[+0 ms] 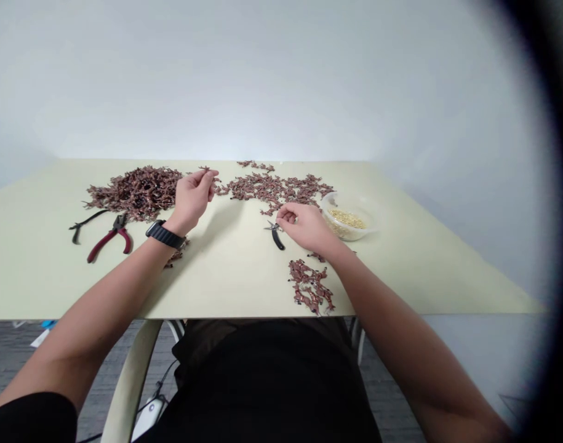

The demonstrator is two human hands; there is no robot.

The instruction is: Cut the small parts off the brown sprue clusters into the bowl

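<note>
My left hand (192, 198), a dark watch on its wrist, is raised beside the large heap of small brown figures (140, 189). Thumb and forefinger pinch one small brown figure (204, 168), which sticks out past the fingertips. My right hand (305, 225) has its fingers curled together above the table; what they hold, if anything, is too small to make out. Just at its fingertips are small pliers (276, 236) with a black handle, partly hidden by the hand. Behind that hand spreads a looser group of brown figures (281, 188).
A clear plastic bowl (370, 229) with small gold-coloured pieces (347, 218) stands right of my right hand. Red-handled pliers (110, 239) and a black tool (88, 225) lie at left. More brown figures (310, 288) lie near the table's front edge. A wall rises behind the table (226, 283).
</note>
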